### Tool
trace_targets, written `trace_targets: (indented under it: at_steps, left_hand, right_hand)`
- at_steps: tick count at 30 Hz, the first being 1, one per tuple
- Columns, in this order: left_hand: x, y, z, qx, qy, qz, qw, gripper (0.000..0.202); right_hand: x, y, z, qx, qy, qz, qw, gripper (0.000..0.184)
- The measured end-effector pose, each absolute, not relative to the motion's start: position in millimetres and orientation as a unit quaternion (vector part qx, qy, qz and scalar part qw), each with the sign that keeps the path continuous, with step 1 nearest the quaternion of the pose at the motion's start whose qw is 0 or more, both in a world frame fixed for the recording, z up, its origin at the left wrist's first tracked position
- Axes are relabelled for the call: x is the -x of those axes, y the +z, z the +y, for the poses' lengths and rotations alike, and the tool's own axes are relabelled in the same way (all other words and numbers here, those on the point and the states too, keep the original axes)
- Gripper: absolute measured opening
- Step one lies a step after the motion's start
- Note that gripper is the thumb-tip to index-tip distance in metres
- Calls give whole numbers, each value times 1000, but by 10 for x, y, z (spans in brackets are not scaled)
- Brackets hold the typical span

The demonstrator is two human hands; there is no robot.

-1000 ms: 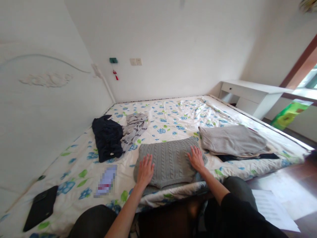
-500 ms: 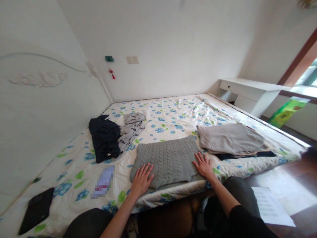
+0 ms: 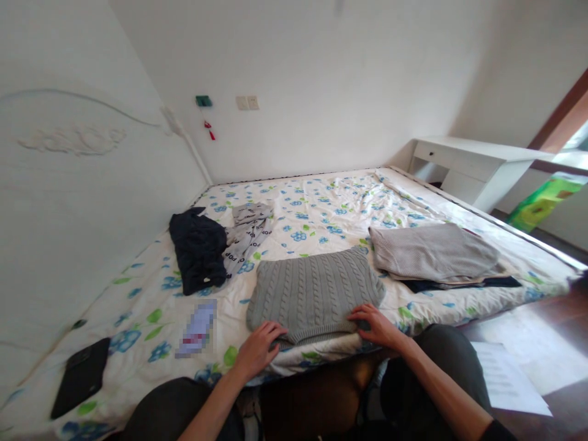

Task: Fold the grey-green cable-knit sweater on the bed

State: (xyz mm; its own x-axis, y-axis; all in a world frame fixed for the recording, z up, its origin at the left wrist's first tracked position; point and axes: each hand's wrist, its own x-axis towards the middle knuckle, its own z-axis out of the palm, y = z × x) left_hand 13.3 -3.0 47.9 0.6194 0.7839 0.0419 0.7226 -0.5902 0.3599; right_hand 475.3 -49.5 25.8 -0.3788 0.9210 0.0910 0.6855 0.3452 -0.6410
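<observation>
A grey cable-knit sweater point(image 3: 316, 288) lies folded into a flat rectangle near the front edge of the bed. At its near left corner, my left hand point(image 3: 261, 349) has its fingers bent over the hem. My right hand point(image 3: 379, 326) grips the near right corner in the same way, fingers curled on the knit. The undersides of both grips are hidden. Right of the sweater is a stack of folded clothes with a beige knit garment point(image 3: 432, 250) on top and dark cloth below.
To the left lie a dark garment point(image 3: 197, 251) and a grey printed garment point(image 3: 248, 236), loosely spread. A black phone-like case point(image 3: 81, 376) rests on the floral bedsheet point(image 3: 298, 217). Papers point(image 3: 509, 380) are at the lower right. A white desk point(image 3: 468, 162) stands beyond the bed.
Both hands have drawn back toward me, from lying flat on the sweater's sides to its near corners, with fingers now bent. The view has shifted slightly.
</observation>
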Motion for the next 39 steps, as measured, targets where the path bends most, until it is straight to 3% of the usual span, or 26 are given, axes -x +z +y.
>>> trace_targets:
  at_steps: [4, 9, 13, 18, 24, 29, 35, 39]
  left_hand:
    - [-479, 435, -8, -884, 90, 435, 146, 51]
    - [-505, 542, 77, -879, 113, 425, 183, 35]
    - [-379, 599, 60, -868, 144, 435, 192, 33]
    - [-434, 508, -42, -884, 66, 420, 194, 33]
    - [-239, 603, 228, -857, 107, 437, 252, 31]
    - [290, 659, 723, -721, 179, 649, 165, 39]
    - [329, 524, 870, -637, 144, 699, 290, 40]
    - [220, 583, 780, -541, 235, 690, 419, 39]
  right_hand:
    - [-4652, 291, -413, 525, 261, -783, 207, 38]
    - [-4707, 334, -341, 521, 287, -775, 215, 23]
    - [-4815, 345, -343, 520, 302, -766, 226, 24]
    - [-4819, 340, -359, 508, 306, -783, 186, 21]
    - [-4943, 399, -238, 489, 356, -766, 216, 34]
    - [-5384, 330, 174, 690, 231, -630, 271, 39]
    - [-5516, 133, 481, 836, 208, -457, 222, 53]
    - [-5453, 118, 499, 804, 264, -464, 262, 34]
